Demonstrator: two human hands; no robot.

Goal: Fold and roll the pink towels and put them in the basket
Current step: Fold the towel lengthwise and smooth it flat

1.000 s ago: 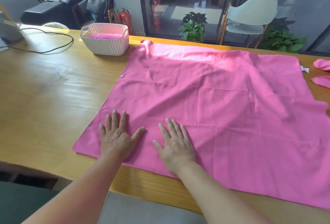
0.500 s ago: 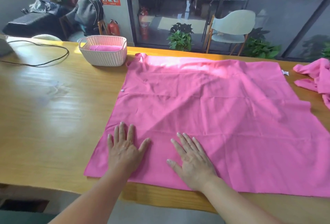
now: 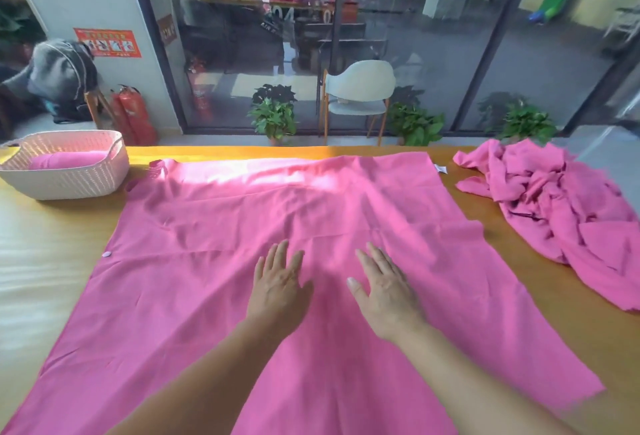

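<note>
Pink towels were the work at hand, and one large square pink towel (image 3: 242, 278) lay spread flat across the middle of the frame, covering most of the glossy yellow wooden tabletop (image 3: 52, 261) from its far edge down to the bottom of the picture. Both hands rested palm down on the cloth near its centre, side by side and a little apart: the left hand (image 3: 278, 282) and the right hand (image 3: 386, 287) each had fingers straight and loosely spread, pinching nothing. That flat pressure looked meant to smooth creases and hold the fabric square before a first fold, since faint wrinkles ran outward from under the palms.

At the upper left of the frame sat a pale woven plastic basket (image 3: 69, 181), just beside the towel's far left corner, with one rolled pink towel (image 3: 65, 159) already lying inside it; keeping it there probably left room for folding while staying within reach. At the right of the frame a crumpled heap of pink towels (image 3: 561, 206) waited, apart from the spread one, likely the stock yet to be done. A small white tag (image 3: 440, 168) showed at the towel's far right corner.
</note>
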